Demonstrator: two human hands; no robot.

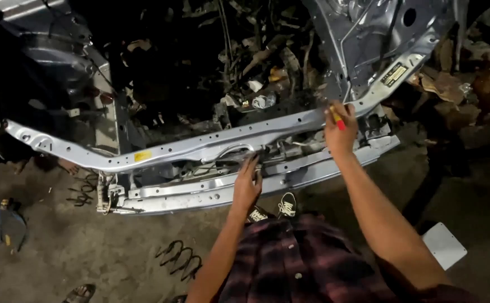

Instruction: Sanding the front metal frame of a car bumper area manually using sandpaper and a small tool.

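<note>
I look down at the stripped front of a silver car body. Its upper crossmember (200, 147) runs from lower left to upper right, with a lower silver beam (200, 196) in front of it. My left hand (247, 184) rests with fingers spread on the metal between the two beams, near a bent cable. My right hand (339, 130) sits on the upper crossmember and grips a small tool with a red and yellow handle (337, 119). The tool's tip is hidden by the hand.
The open engine bay (245, 73) behind the crossmember holds wires and parts. Coil springs (178, 259) lie on the concrete floor at lower left. A white plate (443, 244) lies at lower right. Another person's feet (68, 166) show at left, and my shoes (273, 209) under the beam.
</note>
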